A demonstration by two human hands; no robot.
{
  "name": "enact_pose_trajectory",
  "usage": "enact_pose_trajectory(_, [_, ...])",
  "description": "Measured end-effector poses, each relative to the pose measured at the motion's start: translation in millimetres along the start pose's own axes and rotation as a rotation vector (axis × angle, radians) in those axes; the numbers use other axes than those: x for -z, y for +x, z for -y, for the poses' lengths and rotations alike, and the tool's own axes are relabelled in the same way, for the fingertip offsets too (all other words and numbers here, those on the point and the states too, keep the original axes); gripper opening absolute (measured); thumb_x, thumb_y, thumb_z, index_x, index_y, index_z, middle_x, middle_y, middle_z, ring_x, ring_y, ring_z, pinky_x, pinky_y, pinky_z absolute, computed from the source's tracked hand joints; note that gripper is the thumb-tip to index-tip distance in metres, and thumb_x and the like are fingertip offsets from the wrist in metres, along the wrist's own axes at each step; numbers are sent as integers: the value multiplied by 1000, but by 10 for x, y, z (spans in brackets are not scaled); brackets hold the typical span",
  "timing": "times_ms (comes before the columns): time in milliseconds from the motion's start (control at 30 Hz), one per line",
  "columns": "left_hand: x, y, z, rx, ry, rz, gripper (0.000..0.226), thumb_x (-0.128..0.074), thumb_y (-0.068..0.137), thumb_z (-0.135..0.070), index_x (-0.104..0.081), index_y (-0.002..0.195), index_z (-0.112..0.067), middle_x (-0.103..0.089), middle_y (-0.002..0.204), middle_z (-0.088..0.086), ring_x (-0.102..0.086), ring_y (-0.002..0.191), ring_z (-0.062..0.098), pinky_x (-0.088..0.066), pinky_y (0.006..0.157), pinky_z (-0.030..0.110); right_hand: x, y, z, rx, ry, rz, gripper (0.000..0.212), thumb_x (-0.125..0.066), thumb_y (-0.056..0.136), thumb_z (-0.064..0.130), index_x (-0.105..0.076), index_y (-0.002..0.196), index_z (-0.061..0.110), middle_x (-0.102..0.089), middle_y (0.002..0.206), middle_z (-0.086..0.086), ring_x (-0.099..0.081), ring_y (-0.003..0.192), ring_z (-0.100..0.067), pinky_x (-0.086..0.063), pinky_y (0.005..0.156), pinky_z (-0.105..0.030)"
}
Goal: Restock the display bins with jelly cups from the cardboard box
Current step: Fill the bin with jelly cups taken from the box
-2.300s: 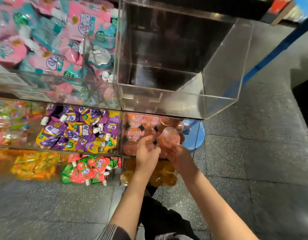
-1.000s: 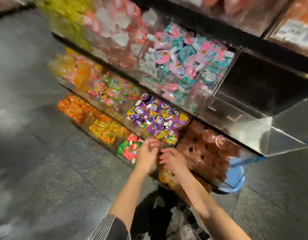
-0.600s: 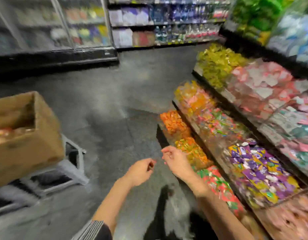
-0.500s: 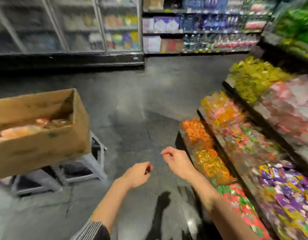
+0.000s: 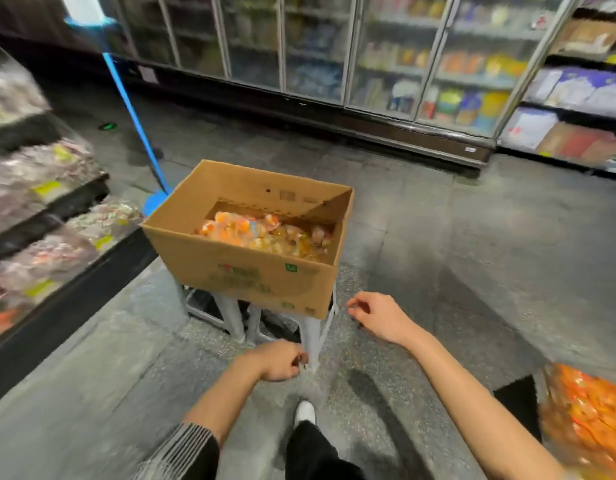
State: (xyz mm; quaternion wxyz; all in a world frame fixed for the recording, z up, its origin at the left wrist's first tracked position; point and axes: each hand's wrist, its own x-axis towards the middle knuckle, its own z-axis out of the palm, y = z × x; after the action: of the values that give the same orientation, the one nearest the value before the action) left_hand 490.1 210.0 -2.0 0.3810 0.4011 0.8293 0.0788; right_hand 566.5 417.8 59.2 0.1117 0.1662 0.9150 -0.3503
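Observation:
An open cardboard box (image 5: 251, 271) stands on a white plastic stool (image 5: 237, 317) in the middle of the aisle, right in front of me. Orange and yellow jelly cups (image 5: 261, 233) lie in its bottom. My left hand (image 5: 278, 360) hangs below the box's front wall, fingers loosely curled, holding nothing. My right hand (image 5: 379, 315) floats just right of the box's lower right corner, fingers relaxed and empty. Neither hand touches the box.
Candy shelves (image 5: 43, 209) run along the left edge. An orange-filled bin (image 5: 590, 420) shows at the lower right. Glass-door coolers (image 5: 334, 57) line the far wall. A blue pole (image 5: 137, 123) leans behind the box. My shoe (image 5: 304, 412) is on the grey floor.
I have turned away from the display bins to face the box, which went from the far left to the centre. Both hands left the bin and now hang empty near the box.

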Motion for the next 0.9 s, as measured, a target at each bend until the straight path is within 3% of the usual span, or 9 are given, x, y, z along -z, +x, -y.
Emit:
enact_pose_trajectory(100, [439, 259, 350, 29, -48, -55, 32, -46, 94, -12, -54, 126, -10, -59, 123, 11, -55, 111, 29, -44, 87, 36, -10, 734, 173, 38, 2, 52, 16, -48, 95, 11, -64, 97, 14, -67, 83, 5, -66, 72, -15, -49, 69, -25])
enact_pose_trajectory(200, [852, 533, 667, 66, -104, -130, 24, -49, 94, -14, -56, 117, -12, -61, 115, 9, -56, 105, 27, -44, 82, 34, -6, 1376, 309, 45, 6, 84, 18, -47, 93, 9, -63, 98, 15, -70, 85, -7, -68, 75, -20, -49, 71, -28])
enact_pose_trajectory(300, [1161, 873, 1024, 112, -93, -213, 20, -50, 92, -17, -56, 111, -13, -60, 114, 8, -56, 106, 26, -45, 83, 33, -34, 1961, 341, 27, -7, 136, 18, -50, 93, 15, -66, 102, 13, -67, 86, -1, -67, 73, -17, -51, 69, -27])
enact_pose_trajectory(433, [1466, 1222, 1371, 106, -158, -342, 45, -49, 87, -8, -52, 131, -15, -55, 129, 5, -48, 122, 22, -40, 100, 31, -146, 2592, 266, -13, -93, 183, 25, -48, 95, 22, -68, 110, 20, -69, 107, 4, -64, 82, -12, -50, 69, -22])
enact_pose_trajectory(567, [1721, 1528, 1727, 239, -300, -493, 51, -50, 93, -25, -37, 142, -22, -60, 123, 0, -51, 116, 22, -41, 97, 35, -303, 2981, 157, -95, -157, 245, 27, -48, 94, 17, -66, 114, 20, -68, 109, 0, -64, 98, -20, -51, 85, -28])
enact_pose_trajectory(700, [1898, 1890, 2192, 338, -380, -387, 57, -54, 94, -24, -27, 145, -20, -63, 104, -3, -59, 82, 12, -48, 65, 23, -499, 3368, 10, -188, -175, 278, 29, -48, 91, 7, -67, 111, 16, -69, 110, -1, -64, 101, -20, -50, 87, -28])
enact_pose_trajectory(800, [1997, 2182, 2496, 350, -436, -286, 55, -49, 97, -19, -26, 146, -21, -63, 95, 1, -54, 63, 6, -42, 47, 17, -686, 3657, -61, -252, -208, 306, 20, -54, 94, 13, -63, 111, 14, -67, 110, -5, -63, 103, -24, -43, 76, -22])
enact_pose_trajectory(900, [2045, 2474, 2764, 278, -409, -200, 57, -49, 96, -16, -25, 148, -22, -60, 90, -1, -57, 70, 12, -44, 56, 24, -965, 3930, -146, -385, -249, 350, 25, -51, 96, 18, -59, 118, 10, -65, 114, -10, -61, 106, -27, -43, 82, -24])
